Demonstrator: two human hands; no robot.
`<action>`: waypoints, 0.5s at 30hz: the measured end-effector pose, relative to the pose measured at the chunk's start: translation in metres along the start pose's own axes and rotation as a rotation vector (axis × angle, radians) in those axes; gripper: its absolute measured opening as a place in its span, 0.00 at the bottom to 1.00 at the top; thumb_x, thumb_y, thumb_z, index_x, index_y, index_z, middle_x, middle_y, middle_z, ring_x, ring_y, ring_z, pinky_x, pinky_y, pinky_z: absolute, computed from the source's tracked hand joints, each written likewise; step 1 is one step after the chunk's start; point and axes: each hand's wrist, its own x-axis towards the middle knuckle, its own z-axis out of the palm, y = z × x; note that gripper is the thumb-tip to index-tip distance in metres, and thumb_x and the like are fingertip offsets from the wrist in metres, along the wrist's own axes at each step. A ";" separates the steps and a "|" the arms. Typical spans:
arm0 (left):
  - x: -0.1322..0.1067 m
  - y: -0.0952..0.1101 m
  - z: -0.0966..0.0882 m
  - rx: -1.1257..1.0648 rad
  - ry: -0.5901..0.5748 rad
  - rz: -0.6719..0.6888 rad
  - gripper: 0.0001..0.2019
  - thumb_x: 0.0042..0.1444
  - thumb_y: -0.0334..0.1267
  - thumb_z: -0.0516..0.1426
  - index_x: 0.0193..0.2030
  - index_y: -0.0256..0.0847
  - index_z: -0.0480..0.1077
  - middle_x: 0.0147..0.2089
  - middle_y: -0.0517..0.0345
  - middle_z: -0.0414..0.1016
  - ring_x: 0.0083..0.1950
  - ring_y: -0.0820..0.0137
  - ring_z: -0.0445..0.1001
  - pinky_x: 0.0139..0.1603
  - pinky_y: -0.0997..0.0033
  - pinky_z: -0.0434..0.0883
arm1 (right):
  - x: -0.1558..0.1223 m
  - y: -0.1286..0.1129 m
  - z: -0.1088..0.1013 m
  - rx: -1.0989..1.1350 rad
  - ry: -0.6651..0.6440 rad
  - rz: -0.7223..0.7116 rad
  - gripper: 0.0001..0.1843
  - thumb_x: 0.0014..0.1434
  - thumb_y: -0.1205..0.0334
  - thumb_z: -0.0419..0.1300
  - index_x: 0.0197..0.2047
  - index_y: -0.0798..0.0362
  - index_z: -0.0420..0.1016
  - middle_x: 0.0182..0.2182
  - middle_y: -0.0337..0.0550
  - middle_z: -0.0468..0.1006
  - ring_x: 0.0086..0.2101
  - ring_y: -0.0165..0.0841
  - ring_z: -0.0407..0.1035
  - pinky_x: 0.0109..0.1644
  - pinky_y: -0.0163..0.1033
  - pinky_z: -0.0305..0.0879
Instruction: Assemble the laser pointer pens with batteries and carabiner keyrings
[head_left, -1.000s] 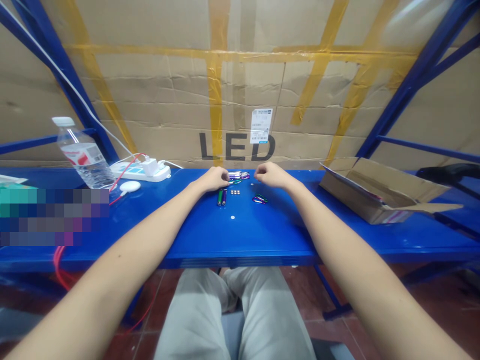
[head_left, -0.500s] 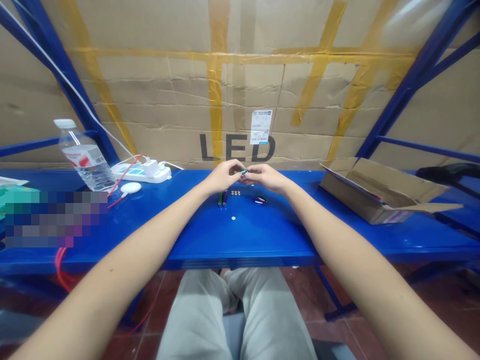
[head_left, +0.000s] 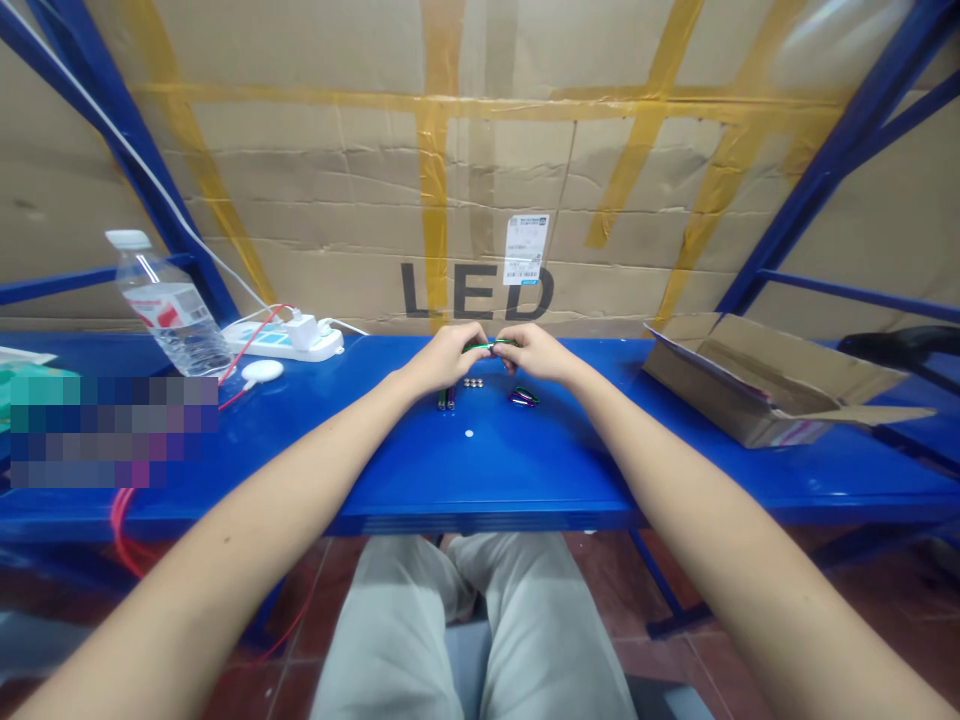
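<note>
Above the far part of the table, my left hand [head_left: 452,355] pinches one end of a thin, shiny green tube [head_left: 475,347]. My right hand [head_left: 531,352] closes its fingers on a green piece [head_left: 503,342] in line with it. The two pieces meet at a dark spot between my fingertips; whether they are joined, I cannot tell. Below my left hand lie dark green and purple metallic tubes [head_left: 447,399], partly hidden by its wrist. Beside them sit several small silver button-like pieces [head_left: 473,383]. Shiny purple and green clip-like pieces [head_left: 523,397] rest under my right hand.
An open cardboard box [head_left: 750,420] stands at the right of the blue table [head_left: 480,475]. On the left are a water bottle [head_left: 169,310], a white power strip [head_left: 289,340], a white round charger [head_left: 262,372] and red cable [head_left: 124,530]. A large carton [head_left: 337,190] backs the table.
My hands have shifted slightly and now hold the green pieces level, end to end, with more green showing on both sides. The things on the table have not moved.
</note>
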 end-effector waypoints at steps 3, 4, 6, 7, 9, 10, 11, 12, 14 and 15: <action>-0.001 0.001 0.001 0.005 0.013 -0.022 0.09 0.62 0.41 0.56 0.37 0.38 0.71 0.36 0.54 0.78 0.38 0.67 0.73 0.40 0.68 0.65 | 0.002 0.003 0.002 -0.046 0.036 -0.030 0.15 0.63 0.58 0.54 0.25 0.53 0.67 0.21 0.38 0.72 0.27 0.31 0.66 0.39 0.36 0.61; -0.002 0.001 0.001 0.004 0.014 -0.033 0.09 0.62 0.41 0.56 0.37 0.38 0.72 0.35 0.54 0.78 0.37 0.67 0.73 0.39 0.68 0.65 | 0.002 0.003 0.002 -0.052 0.047 -0.035 0.15 0.63 0.58 0.54 0.25 0.53 0.66 0.21 0.38 0.71 0.28 0.31 0.66 0.39 0.36 0.61; -0.002 0.001 0.002 0.002 0.011 -0.049 0.09 0.62 0.41 0.56 0.37 0.38 0.72 0.34 0.55 0.77 0.36 0.68 0.72 0.38 0.69 0.65 | 0.002 0.002 0.004 -0.064 0.069 -0.052 0.15 0.62 0.58 0.53 0.24 0.53 0.65 0.21 0.38 0.70 0.28 0.31 0.65 0.38 0.36 0.59; -0.002 0.001 0.002 0.006 0.011 -0.057 0.08 0.62 0.41 0.56 0.37 0.38 0.72 0.34 0.55 0.77 0.35 0.68 0.72 0.38 0.69 0.64 | 0.001 0.001 0.004 -0.073 0.079 -0.060 0.15 0.62 0.58 0.53 0.24 0.53 0.65 0.21 0.38 0.70 0.28 0.31 0.65 0.38 0.36 0.59; -0.001 0.001 0.003 0.016 0.017 -0.075 0.08 0.61 0.40 0.56 0.36 0.38 0.72 0.31 0.57 0.76 0.34 0.68 0.71 0.36 0.69 0.64 | 0.001 -0.002 0.005 -0.102 0.106 -0.069 0.15 0.62 0.59 0.53 0.24 0.53 0.66 0.22 0.39 0.70 0.29 0.31 0.64 0.38 0.36 0.58; -0.001 0.001 0.003 0.016 0.019 -0.086 0.08 0.61 0.39 0.56 0.35 0.38 0.72 0.30 0.57 0.75 0.33 0.69 0.70 0.36 0.69 0.63 | 0.001 -0.003 0.006 -0.121 0.118 -0.071 0.14 0.61 0.59 0.54 0.25 0.53 0.67 0.23 0.39 0.71 0.30 0.32 0.64 0.38 0.36 0.57; -0.001 0.001 0.003 0.008 0.015 -0.101 0.08 0.61 0.39 0.55 0.33 0.38 0.72 0.29 0.58 0.75 0.32 0.69 0.70 0.36 0.69 0.63 | 0.000 -0.004 0.006 -0.139 0.130 -0.073 0.13 0.61 0.60 0.54 0.26 0.54 0.68 0.24 0.40 0.71 0.31 0.32 0.64 0.38 0.36 0.57; 0.000 0.001 0.004 -0.015 0.003 -0.126 0.10 0.62 0.38 0.54 0.32 0.38 0.71 0.28 0.58 0.74 0.31 0.70 0.69 0.35 0.69 0.63 | 0.000 -0.005 0.006 -0.155 0.140 -0.077 0.12 0.61 0.60 0.54 0.26 0.54 0.69 0.25 0.40 0.72 0.32 0.33 0.64 0.39 0.36 0.57; 0.001 -0.001 0.004 -0.106 -0.036 -0.189 0.14 0.64 0.39 0.51 0.29 0.38 0.71 0.25 0.58 0.73 0.27 0.71 0.67 0.33 0.70 0.63 | 0.000 -0.006 0.006 -0.169 0.159 -0.096 0.11 0.61 0.61 0.54 0.28 0.54 0.71 0.27 0.42 0.74 0.33 0.33 0.65 0.39 0.36 0.57; 0.001 -0.001 0.005 -0.163 -0.055 -0.221 0.16 0.65 0.39 0.49 0.29 0.37 0.70 0.24 0.58 0.72 0.25 0.72 0.65 0.32 0.70 0.62 | 0.000 -0.006 0.005 -0.170 0.167 -0.106 0.11 0.61 0.61 0.53 0.29 0.55 0.72 0.27 0.42 0.74 0.33 0.33 0.65 0.39 0.36 0.57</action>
